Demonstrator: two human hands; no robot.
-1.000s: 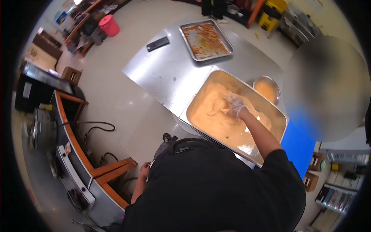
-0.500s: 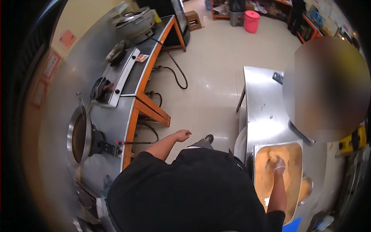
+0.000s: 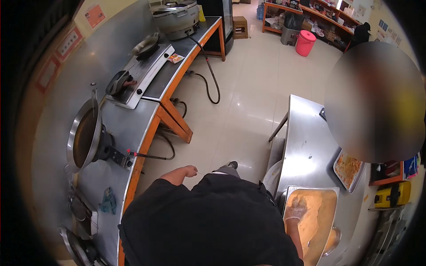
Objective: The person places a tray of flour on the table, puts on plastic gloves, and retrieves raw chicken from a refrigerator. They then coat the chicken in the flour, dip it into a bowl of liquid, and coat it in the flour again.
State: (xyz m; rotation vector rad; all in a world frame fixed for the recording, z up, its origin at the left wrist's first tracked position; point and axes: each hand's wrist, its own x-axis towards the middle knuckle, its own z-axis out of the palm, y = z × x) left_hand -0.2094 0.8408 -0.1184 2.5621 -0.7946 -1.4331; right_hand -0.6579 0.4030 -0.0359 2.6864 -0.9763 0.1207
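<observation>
My right hand (image 3: pixel 296 209), in a clear plastic glove, reaches down into a deep rectangular metal tray (image 3: pixel 336 189). An orange-tan coating mix (image 3: pixel 313 210) lies in the tray, and I cannot tell whether it is powder or thick batter. My gloved fingers look spread against the mix at the tray's left side; their tips are blurred. Out over the floor, my left hand (image 3: pixel 191 171) hangs free with its fingers curled in and nothing visible in them. A round metal bowl (image 3: pixel 338 241) partly shows beside the tray's right wall.
The tray stands on a steel table (image 3: pixel 306 142), with a smaller tray of orange crumbs (image 3: pixel 348 170) at its right. Along the left run steel counters with a large wok (image 3: pixel 84 135), a gas stove (image 3: pixel 142 75) and a big pot (image 3: pixel 177 20). Hoses (image 3: pixel 208 80) hang over the floor.
My gloved right hand has moved to the left side of the tray. My view has shifted, bringing the crumb tray into sight. The left arm still hangs at my side.
</observation>
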